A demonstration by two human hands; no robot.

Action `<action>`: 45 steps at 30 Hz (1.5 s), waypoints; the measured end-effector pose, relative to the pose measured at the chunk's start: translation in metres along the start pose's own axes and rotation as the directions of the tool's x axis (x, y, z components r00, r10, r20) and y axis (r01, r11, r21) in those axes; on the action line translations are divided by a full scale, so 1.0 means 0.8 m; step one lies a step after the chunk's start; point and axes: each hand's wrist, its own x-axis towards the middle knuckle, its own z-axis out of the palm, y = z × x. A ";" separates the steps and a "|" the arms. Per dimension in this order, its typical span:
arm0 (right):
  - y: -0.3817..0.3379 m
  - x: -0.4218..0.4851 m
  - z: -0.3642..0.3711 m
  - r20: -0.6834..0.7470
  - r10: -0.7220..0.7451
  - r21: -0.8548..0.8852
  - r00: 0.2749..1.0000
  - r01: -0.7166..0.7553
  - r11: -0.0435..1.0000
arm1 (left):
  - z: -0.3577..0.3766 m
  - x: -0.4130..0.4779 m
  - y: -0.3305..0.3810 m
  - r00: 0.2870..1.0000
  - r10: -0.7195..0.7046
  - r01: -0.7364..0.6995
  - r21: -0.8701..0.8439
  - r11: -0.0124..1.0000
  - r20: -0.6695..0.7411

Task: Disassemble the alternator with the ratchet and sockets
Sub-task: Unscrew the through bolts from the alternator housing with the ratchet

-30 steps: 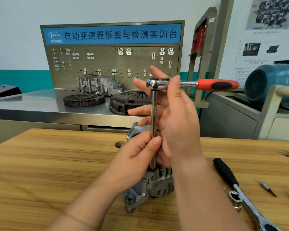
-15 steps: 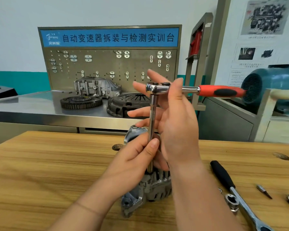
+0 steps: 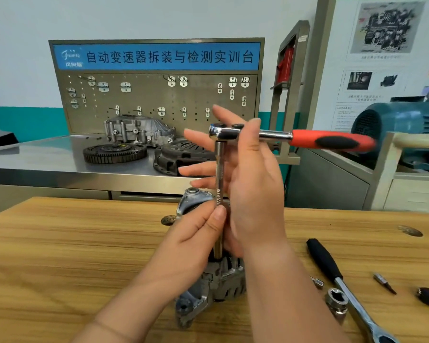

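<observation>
The grained, pale wooden tabletop [image 3: 60, 256] is carrying the ribbed grey cast-metal alternator [image 3: 223, 280], which is standing near its middle. The chrome ratchet with a red-and-black handle [image 3: 327, 141] is sitting level atop a slim knurled steel extension bar [image 3: 219, 169] rising from the alternator. The right hand [image 3: 255, 189] is spreading straight fingers wide against the ratchet head, and the left hand [image 3: 196, 243] is pinching the bar. A stubby chrome socket [image 3: 336, 299] is lying to the right.

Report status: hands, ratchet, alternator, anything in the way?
Left hand pinches extension bar; right hand open against ratchet head. Bar upright into alternator. Spare ratchet, loose socket on table, right, clear of work.
</observation>
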 end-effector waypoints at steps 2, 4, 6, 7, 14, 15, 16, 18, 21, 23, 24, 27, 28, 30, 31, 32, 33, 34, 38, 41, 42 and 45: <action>0.000 0.001 -0.003 -0.025 0.013 -0.007 1.000 -0.013 1.000 | -0.001 0.000 -0.002 1.000 -0.013 0.013 -0.007 1.000 0.018; -0.001 0.001 -0.004 -0.033 -0.065 -0.075 0.997 0.062 0.995 | -0.001 0.001 -0.002 1.000 -0.012 0.013 0.028 1.000 -0.011; -0.006 0.001 -0.003 0.000 -0.201 -0.160 0.980 0.198 0.967 | 0.001 0.001 -0.005 1.000 -0.003 0.004 0.067 0.998 -0.019; -0.008 0.002 -0.003 0.037 -0.266 -0.199 0.963 0.268 0.943 | 0.003 0.000 -0.003 0.999 0.012 -0.009 0.085 0.996 -0.035; -0.005 0.000 0.002 0.063 -0.178 -0.112 0.982 0.184 0.976 | 0.003 0.000 -0.001 1.000 -0.022 0.023 0.073 0.997 -0.018; -0.002 0.000 0.001 0.045 -0.119 -0.044 0.992 0.121 0.992 | 0.001 -0.001 -0.002 0.999 -0.032 0.032 0.056 0.998 -0.006; 0.000 -0.001 0.001 0.034 -0.058 0.016 0.998 0.057 0.998 | -0.001 -0.001 -0.003 0.999 -0.038 0.038 0.038 0.999 0.000; 0.002 0.000 -0.002 0.006 0.005 0.064 1.000 -0.005 0.998 | -0.002 -0.002 -0.005 0.999 -0.036 0.035 0.039 0.999 0.020; 0.000 0.001 -0.001 -0.034 -0.111 -0.063 0.993 0.109 0.992 | 0.000 0.001 -0.004 0.999 -0.032 0.032 0.089 0.995 -0.005; -0.004 0.000 0.001 0.006 -0.274 -0.213 0.962 0.269 0.939 | 0.003 0.002 -0.004 1.000 -0.012 0.016 0.132 0.991 -0.027; -0.004 0.000 0.002 0.048 -0.345 -0.275 0.938 0.344 0.898 | 0.004 0.002 0.000 0.999 -0.001 0.007 0.151 0.988 -0.036; -0.002 0.000 0.003 0.118 -0.363 -0.306 0.924 0.382 0.872 | 0.006 -0.001 0.003 1.000 -0.007 0.010 0.148 0.989 -0.022; -0.002 0.001 0.003 0.099 -0.309 -0.262 0.946 0.324 0.909 | 0.006 -0.001 0.004 1.000 -0.007 0.010 0.132 0.991 -0.023; -0.002 0.001 0.004 0.025 -0.182 -0.113 0.983 0.183 0.977 | 0.004 -0.001 0.000 1.000 -0.004 0.005 0.072 0.997 -0.014; 0.000 0.001 0.002 -0.014 -0.128 -0.034 0.992 0.128 0.991 | 0.004 -0.001 0.003 1.000 -0.001 0.000 0.053 0.999 0.002; 0.001 0.000 0.001 -0.042 -0.083 0.019 0.996 0.084 0.996 | 0.003 -0.001 0.003 1.000 0.004 -0.004 0.039 0.999 0.012; 0.002 0.001 -0.001 -0.061 -0.055 0.037 0.997 0.057 0.998 | 0.003 -0.001 0.000 1.000 0.006 -0.007 0.036 0.999 0.014; 0.003 0.001 -0.002 -0.075 -0.049 0.018 0.996 0.051 0.999 | 0.003 0.000 0.000 1.000 0.012 -0.013 0.049 0.999 0.019; -0.003 0.001 0.000 -0.042 -0.214 -0.135 0.976 0.207 0.969 | 0.004 0.001 0.000 1.000 -0.002 0.005 0.103 0.995 -0.028; -0.008 0.001 0.003 0.071 -0.285 -0.207 0.956 0.294 0.933 | 0.007 -0.002 0.004 0.995 -0.010 0.026 0.149 0.989 -0.102; -0.007 0.001 0.004 0.069 -0.269 -0.215 0.961 0.278 0.936 | 0.006 -0.003 0.005 0.993 -0.026 0.044 0.155 0.987 -0.119; -0.005 -0.001 0.005 -0.005 -0.159 -0.082 0.987 0.158 0.984 | 0.006 -0.001 0.001 0.998 0.014 -0.006 0.144 0.990 -0.053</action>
